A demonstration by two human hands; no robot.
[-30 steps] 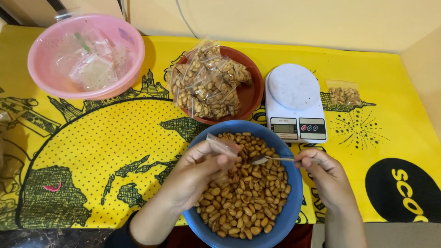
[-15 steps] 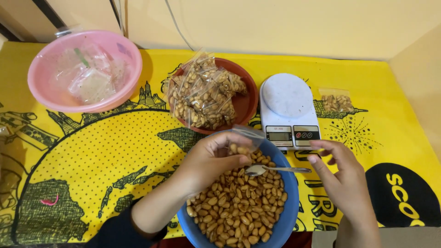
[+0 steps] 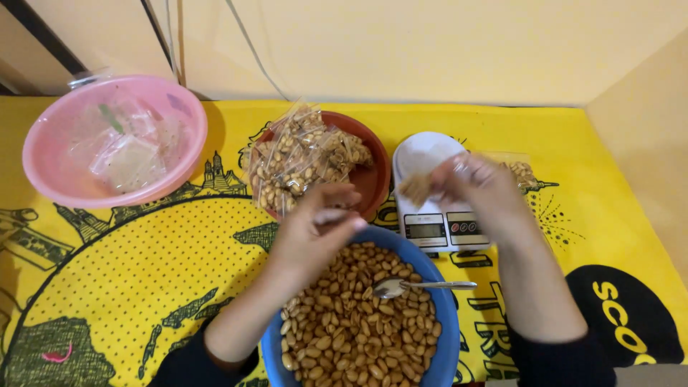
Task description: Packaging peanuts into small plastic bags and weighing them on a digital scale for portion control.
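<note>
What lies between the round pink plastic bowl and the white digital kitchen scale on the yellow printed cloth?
In the head view, a reddish-brown bowl heaped with small clear bags of peanuts sits between the pink plastic bowl and the white scale.

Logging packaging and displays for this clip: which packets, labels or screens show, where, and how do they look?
Clear nut packets: heaped in the brown bowl.
Empty clear bags: in the pink bowl.
Small nut bag: blurred, at the right hand, over the white scale.
Scale screen: small grey rectangle, front edge.
</note>
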